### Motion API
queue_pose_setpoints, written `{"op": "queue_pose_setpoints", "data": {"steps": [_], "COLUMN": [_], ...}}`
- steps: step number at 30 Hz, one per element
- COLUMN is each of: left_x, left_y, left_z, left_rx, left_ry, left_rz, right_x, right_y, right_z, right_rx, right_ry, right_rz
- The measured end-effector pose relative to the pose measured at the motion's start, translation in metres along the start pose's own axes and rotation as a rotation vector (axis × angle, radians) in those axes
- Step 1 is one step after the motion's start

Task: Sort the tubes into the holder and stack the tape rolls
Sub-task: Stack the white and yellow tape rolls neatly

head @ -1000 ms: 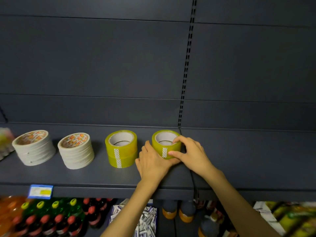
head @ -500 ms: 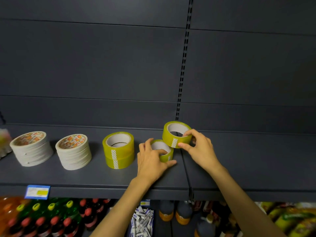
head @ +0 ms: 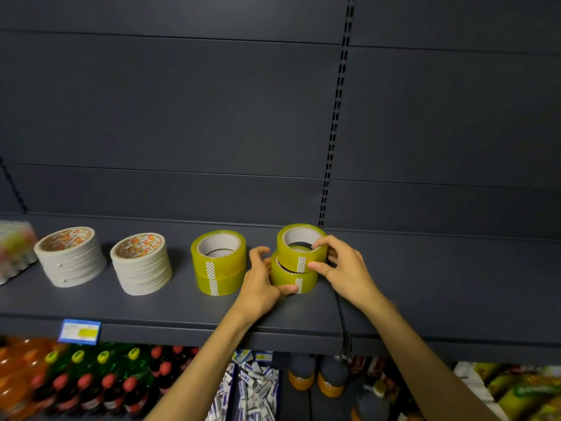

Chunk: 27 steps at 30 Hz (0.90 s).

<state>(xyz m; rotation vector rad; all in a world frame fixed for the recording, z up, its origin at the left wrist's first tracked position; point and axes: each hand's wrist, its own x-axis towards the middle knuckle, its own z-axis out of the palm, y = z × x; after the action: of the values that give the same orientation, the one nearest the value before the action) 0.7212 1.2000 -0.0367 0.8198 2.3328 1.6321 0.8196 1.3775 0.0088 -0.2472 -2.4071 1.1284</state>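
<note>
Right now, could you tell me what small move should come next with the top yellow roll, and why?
Probably nudge the top roll left and toward you, then let go. The right hand holds it tilted and offset on the bottom roll, which the left hand steadies.

Head cam, fwd-down, near shelf (head: 151, 302)

Upper yellow roll (head: 301, 249) sits on lower yellow roll (head: 293, 279), shifted slightly right/far, not flush; white dotted tabs face near. Left of them, stack of 2 yellow rolls (head: 218, 262), aligned. Further left, 2 stacks of thin white rolls w/ orange-print cores (head: 141, 262) (head: 70, 256). All on the shelf (head: 182, 302).
</note>
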Motion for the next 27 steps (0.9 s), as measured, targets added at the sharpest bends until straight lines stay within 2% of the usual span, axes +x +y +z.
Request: {"op": "queue_pose_setpoints", "data": {"steps": [10,16,21,27], "left_x": [0.008,0.012,0.012,0.01], "left_y": [-0.011,-0.009,-0.011,-0.015], "left_z": [-0.004,-0.008,-0.007,-0.012], "left_rx": [-0.001,-0.098,-0.221,-0.219], "left_ry": [-0.074,-0.136,-0.123,-0.136], "left_rz": [0.05,0.009,0.004,0.02], "right_x": [-0.007,-0.011,-0.014,-0.02], "right_y": [0.002,0.002,0.004,0.009], "right_z": [0.006,0.008,0.014,0.02], "right_rx": [0.116,0.425,0.439,0.391], "right_ry": [-0.036,-0.105,-0.091,-0.104], "right_rz": [0.054,0.172,0.179,0.183]}}
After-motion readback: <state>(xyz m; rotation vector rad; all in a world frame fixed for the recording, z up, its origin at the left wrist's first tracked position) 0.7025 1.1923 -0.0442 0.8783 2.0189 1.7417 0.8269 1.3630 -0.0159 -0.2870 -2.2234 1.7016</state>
